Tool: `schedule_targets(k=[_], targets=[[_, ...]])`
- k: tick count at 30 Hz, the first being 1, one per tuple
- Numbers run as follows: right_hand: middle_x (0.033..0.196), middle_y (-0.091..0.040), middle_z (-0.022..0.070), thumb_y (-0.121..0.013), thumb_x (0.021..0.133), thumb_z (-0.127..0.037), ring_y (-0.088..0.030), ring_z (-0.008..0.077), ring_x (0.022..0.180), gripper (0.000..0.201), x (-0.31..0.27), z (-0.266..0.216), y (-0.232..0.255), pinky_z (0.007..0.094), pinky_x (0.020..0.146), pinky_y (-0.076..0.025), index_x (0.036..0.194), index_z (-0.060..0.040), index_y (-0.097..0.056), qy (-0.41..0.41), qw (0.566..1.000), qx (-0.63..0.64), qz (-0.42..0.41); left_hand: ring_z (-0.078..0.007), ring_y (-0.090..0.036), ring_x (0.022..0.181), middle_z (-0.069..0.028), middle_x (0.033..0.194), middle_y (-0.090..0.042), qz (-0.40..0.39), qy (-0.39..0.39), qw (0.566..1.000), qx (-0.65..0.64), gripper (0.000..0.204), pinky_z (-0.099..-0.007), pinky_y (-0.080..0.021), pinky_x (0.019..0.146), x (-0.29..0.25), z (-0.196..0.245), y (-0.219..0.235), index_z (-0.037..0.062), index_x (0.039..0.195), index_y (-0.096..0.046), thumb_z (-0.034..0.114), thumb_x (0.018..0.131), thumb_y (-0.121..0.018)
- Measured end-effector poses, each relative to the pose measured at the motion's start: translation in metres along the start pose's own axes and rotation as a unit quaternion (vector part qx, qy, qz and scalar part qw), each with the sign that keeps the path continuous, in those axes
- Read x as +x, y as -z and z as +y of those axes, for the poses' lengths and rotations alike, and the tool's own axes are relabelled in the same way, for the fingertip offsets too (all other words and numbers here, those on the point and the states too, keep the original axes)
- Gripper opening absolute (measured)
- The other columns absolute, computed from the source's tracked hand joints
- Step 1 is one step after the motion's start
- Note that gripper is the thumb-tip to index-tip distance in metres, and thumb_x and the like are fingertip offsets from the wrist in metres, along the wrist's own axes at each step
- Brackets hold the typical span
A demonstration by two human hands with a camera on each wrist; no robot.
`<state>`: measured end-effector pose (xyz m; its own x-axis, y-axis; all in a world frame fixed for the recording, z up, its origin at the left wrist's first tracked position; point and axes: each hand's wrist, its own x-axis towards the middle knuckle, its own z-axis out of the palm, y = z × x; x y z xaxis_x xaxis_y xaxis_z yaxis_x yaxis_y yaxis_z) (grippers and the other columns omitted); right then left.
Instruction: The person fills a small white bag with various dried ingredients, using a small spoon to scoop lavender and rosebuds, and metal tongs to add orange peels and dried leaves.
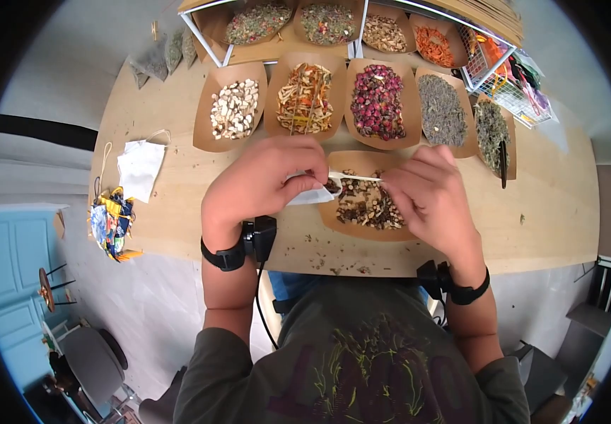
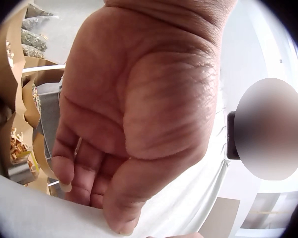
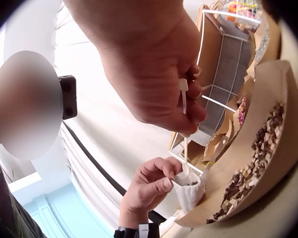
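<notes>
My left hand (image 1: 270, 177) pinches the rim of a small white drawstring pouch (image 3: 189, 197), which stands mouth up with dark bits inside. In my right hand (image 1: 429, 201) is the handle of a slim white spoon (image 3: 186, 151), gripped between thumb and fingers. The spoon's bowl lies right at the pouch's mouth in the right wrist view. Beneath both hands sits a brown paper tray (image 1: 348, 161) of mixed brown and cream chopped herbs (image 1: 373, 205). In the left wrist view, white cloth lies at the thumb and fingertips.
Behind stand paper trays of white slices (image 1: 235, 109), orange-brown strips (image 1: 304, 99) with tongs, rosebuds (image 1: 378, 102), grey-purple buds (image 1: 443, 109) and dried leaves (image 1: 491, 134). White pouches (image 1: 139, 169) and a patterned cloth bundle (image 1: 112, 222) lie left. Crumbs dot the table's front edge.
</notes>
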<state>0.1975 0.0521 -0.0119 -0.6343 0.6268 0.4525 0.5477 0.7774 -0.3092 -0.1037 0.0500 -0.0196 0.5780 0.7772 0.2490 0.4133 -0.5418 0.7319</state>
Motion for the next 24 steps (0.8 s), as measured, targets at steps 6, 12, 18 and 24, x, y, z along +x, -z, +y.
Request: schedule_targets(k=[6,12,18,24], targets=[[0.081,-0.072,0.0076,-0.080,0.082,-0.001,-0.062,0.0291,0.079,0.009,-0.029,0.012,0.025,0.0426,0.081,-0.045,0.090,-0.0041,-0.078,-0.078,0.997,0.018,0.004,-0.0368,-0.071,0.095,-0.0111,0.105,-0.071,0.040,0.005,0.998,-0.038,0.009,-0.0441,-0.056,0.082,-0.018,0.017,0.006,0.0014,0.099,-0.073,0.003,0.092,-0.078],[0.084,-0.068,0.0073,-0.080,0.082,-0.002,-0.062,0.0307,0.087,0.006,-0.048,0.023,0.017,0.0434,0.084,-0.047,0.086,-0.0054,-0.077,-0.099,0.992,0.001,-0.076,-0.0359,-0.070,0.095,-0.0116,0.106,-0.070,0.060,0.049,0.997,-0.004,0.008,-0.0440,-0.056,0.083,-0.027,0.009,-0.001,0.0005,0.100,-0.072,0.002,0.094,-0.078],[0.088,-0.067,0.0083,-0.081,0.082,-0.004,-0.063,0.0318,0.091,0.004,-0.059,0.030,0.005,0.0450,0.085,-0.049,0.084,-0.0058,-0.077,-0.116,0.989,0.006,-0.091,-0.0354,-0.069,0.095,-0.0120,0.106,-0.069,0.091,0.054,0.994,-0.041,0.011,-0.0417,-0.055,0.083,-0.029,0.017,-0.002,0.0009,0.104,-0.069,-0.002,0.096,-0.075],[0.089,-0.067,0.0100,-0.081,0.081,-0.004,-0.064,0.0331,0.092,0.004,-0.061,0.048,0.015,0.0456,0.085,-0.050,0.083,-0.0041,-0.078,-0.122,0.988,-0.015,-0.092,-0.0345,-0.068,0.093,-0.0128,0.105,-0.069,0.116,0.049,0.991,-0.036,0.012,-0.0402,-0.055,0.083,-0.023,0.016,-0.009,0.0006,0.106,-0.065,-0.006,0.097,-0.071]])
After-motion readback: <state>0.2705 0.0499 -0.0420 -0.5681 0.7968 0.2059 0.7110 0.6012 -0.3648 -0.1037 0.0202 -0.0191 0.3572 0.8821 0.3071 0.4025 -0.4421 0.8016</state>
